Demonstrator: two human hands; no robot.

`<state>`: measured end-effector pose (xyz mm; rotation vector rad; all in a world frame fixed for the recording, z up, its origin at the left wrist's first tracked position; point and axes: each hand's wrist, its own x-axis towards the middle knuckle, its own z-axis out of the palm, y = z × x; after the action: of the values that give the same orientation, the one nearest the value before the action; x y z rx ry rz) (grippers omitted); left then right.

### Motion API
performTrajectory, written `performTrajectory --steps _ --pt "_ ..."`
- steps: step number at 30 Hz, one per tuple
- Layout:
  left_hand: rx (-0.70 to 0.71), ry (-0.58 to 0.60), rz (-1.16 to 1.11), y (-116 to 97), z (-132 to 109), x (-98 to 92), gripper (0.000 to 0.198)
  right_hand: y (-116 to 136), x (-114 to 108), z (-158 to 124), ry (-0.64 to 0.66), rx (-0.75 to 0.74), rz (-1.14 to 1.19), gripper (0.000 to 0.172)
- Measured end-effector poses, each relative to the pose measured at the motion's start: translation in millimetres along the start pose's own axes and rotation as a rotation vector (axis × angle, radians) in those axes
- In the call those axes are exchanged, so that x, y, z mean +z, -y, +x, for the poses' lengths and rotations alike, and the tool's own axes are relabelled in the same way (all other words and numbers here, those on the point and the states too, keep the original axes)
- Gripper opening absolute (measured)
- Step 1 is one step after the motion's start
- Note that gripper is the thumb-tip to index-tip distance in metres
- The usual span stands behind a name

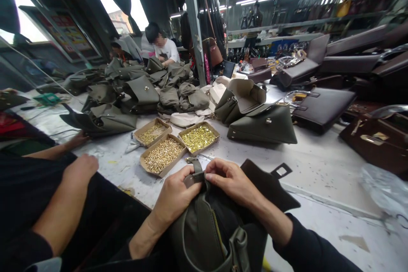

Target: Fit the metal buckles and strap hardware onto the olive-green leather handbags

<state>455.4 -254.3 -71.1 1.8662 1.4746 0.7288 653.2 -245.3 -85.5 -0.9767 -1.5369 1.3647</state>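
Note:
An olive green handbag lies in my lap against the table edge, its dark flap spread on the table. My left hand is closed on the bag's narrow strap tab from the left. My right hand pinches the same strap tab from the right, fingertips meeting the left hand's. Just beyond my hands sit three open cardboard boxes of small brass hardware.
A co-worker's forearm and fist rest at the table edge on my left. Piles of olive bags cover the far left; a finished olive bag and brown bags lie right. Another person sits at the back.

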Motion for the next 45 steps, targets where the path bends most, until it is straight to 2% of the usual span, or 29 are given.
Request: performTrajectory --steps 4,7,12,16,21,28,32,35,39,45 --pt "0.052 0.073 -0.070 2.1 5.8 -12.3 0.019 -4.1 1.8 2.1 -0.024 -0.032 0.065 0.012" --pt "0.119 0.093 0.001 3.4 8.0 -15.5 0.019 -4.6 2.5 3.4 -0.007 -0.010 0.139 0.019" --pt "0.191 -0.014 0.177 3.6 6.4 -7.8 0.014 -5.4 -1.0 5.9 0.013 0.037 0.297 0.038" --pt "0.230 0.032 0.131 6.9 7.2 -8.5 0.011 -8.3 -3.3 6.2 0.015 0.065 0.373 0.043" --pt "0.190 0.138 -0.014 8.4 9.2 -14.4 0.016 -10.8 -3.0 5.3 0.019 0.051 0.427 0.042" --pt "0.073 0.138 -0.105 4.1 13.6 -11.6 0.022 -12.6 -5.1 4.9 0.005 0.095 0.514 0.042" --pt "0.013 0.064 -0.168 5.8 19.9 -10.0 0.023 -13.8 -4.7 3.6 -0.029 0.012 0.428 0.037" --pt "-0.030 -0.001 -0.176 6.1 24.9 -9.8 0.030 -19.3 -1.0 2.0 -0.052 -0.082 0.234 0.023" --pt "-0.035 -0.010 -0.097 1.8 29.0 -8.7 0.025 -30.1 4.1 0.2 -0.097 -0.125 0.093 0.011" --pt "-0.065 -0.013 -0.119 3.3 27.0 -6.6 0.027 -35.2 7.4 -2.0 -0.139 -0.192 0.012 0.009"
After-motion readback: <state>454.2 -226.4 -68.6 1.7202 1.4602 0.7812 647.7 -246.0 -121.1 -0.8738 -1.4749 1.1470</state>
